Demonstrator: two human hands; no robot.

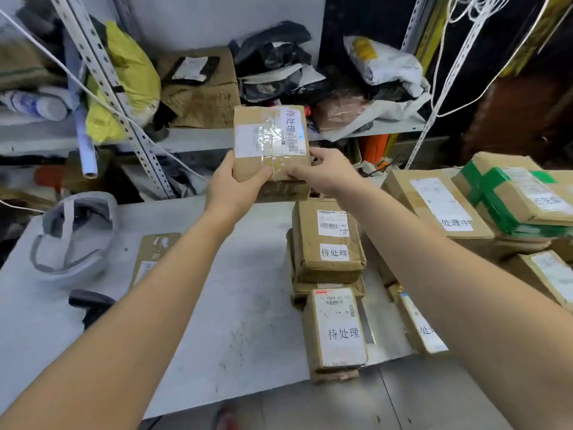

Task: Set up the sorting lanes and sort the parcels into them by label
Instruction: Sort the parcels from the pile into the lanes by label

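Observation:
I hold a small brown cardboard parcel (269,141) up over the far edge of the table, its white labels facing me. My left hand (231,189) grips its lower left corner, thumb on the front. My right hand (328,170) pinches its lower right edge. Below, a column of brown parcels with white labels lies on the table: a stacked one (327,240) and a nearer one (336,333). More labelled parcels (437,203) pile up at the right, one bound with green tape (514,193).
The grey table (242,321) also carries a flat brown parcel (152,259) on the left, a grey cap-like item (74,240) and a black object (91,302). Behind stands a metal shelf (192,139) crowded with bags and boxes. White cords (446,72) hang at the right.

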